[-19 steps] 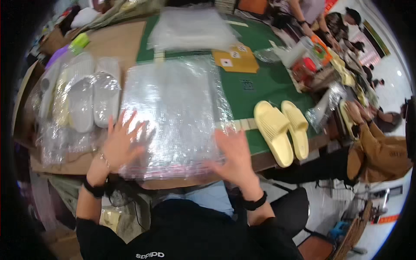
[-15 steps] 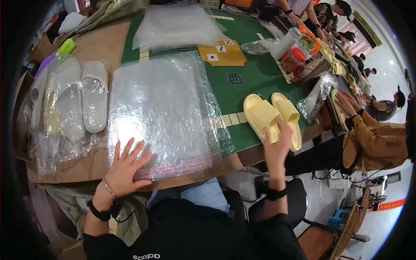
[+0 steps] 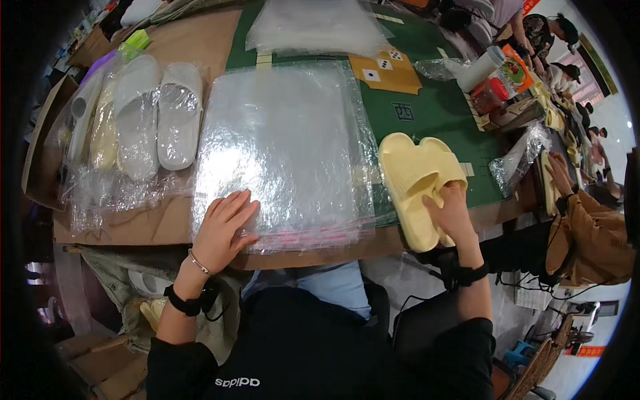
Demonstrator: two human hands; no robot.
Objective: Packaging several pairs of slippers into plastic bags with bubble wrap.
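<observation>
A stack of clear plastic bags [image 3: 283, 140] lies in front of me on the table. My left hand [image 3: 223, 223] rests flat on its near left corner, fingers spread. To the right, a pair of pale yellow slippers [image 3: 417, 180] lies side by side at the table's near edge. My right hand [image 3: 452, 212] is on them, fingers closed over the heel end of the right slipper. Both wrists wear black bands.
White and yellowish slippers in clear bags [image 3: 137, 117] lie at the left on brown cardboard [image 3: 127, 227]. More clear bags [image 3: 313, 27] sit farther back on the green mat [image 3: 427, 113]. An orange card, a white cup and jars stand at the back right. Another person [image 3: 587, 227] sits at the right.
My right hand left the bag stack, swung right and took hold of the yellow slippers. My left hand slid toward the stack's near left corner. The view shifted a little.
</observation>
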